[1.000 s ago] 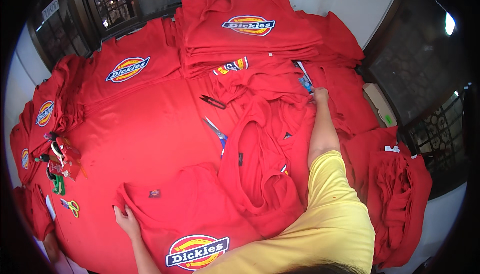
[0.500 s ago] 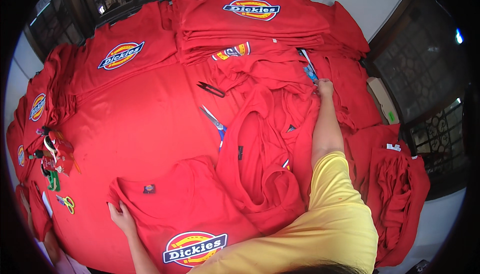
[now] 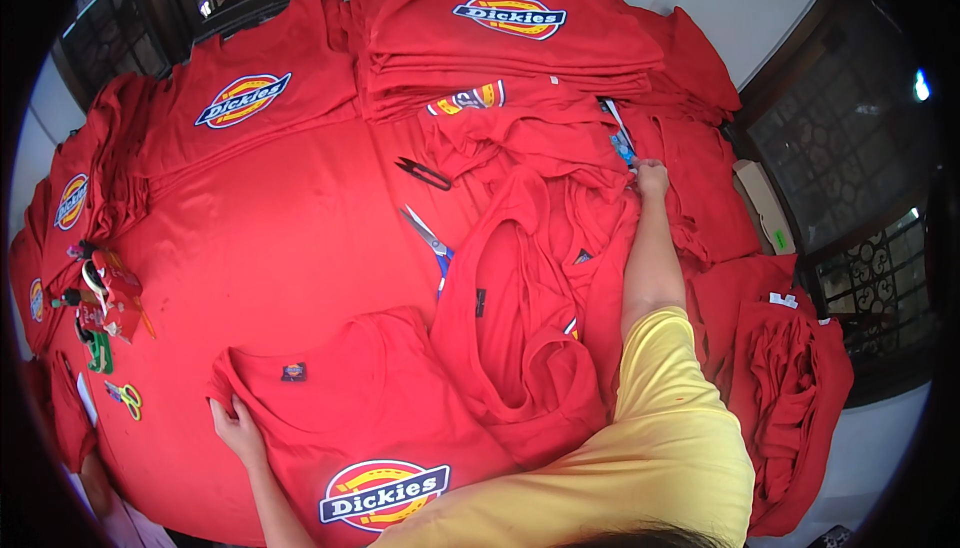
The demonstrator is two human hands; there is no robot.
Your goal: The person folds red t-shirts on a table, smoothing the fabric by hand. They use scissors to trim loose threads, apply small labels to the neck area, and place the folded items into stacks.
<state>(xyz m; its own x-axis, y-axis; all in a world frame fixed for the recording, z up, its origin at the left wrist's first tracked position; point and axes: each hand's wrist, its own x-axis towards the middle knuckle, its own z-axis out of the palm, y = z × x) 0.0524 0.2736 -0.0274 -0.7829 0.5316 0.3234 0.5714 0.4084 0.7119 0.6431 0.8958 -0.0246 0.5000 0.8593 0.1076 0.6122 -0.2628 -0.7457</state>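
A red T-shirt [image 3: 370, 398] with a printed logo on its chest lies spread in front of me. My left hand [image 3: 238, 433] is closed on the edge of its left sleeve. Stretched far out to the right, my right hand [image 3: 652, 180] has its fingers closed at a heap of crumpled red shirts [image 3: 530, 148]. Beside those fingers lies a small blue patterned item [image 3: 622, 148] with a white strip. What the right fingers hold, if anything, is hidden. Another red shirt [image 3: 500, 318] lies rumpled between my arms, its neck opening showing.
Blue-handled scissors [image 3: 430, 236] and black thread snips [image 3: 423, 173] lie mid-table. Yellow-handled scissors [image 3: 127, 400] and a red pouch [image 3: 118, 298] sit at left. Folded shirt stacks [image 3: 510, 58] line the back; a shirt pile [image 3: 790, 388] stands right. Another person's arm [image 3: 95, 483] shows lower left.
The view has shifted slightly. Both hands stay in nearly the same places, the left still at the sleeve edge and the right still at the heap.
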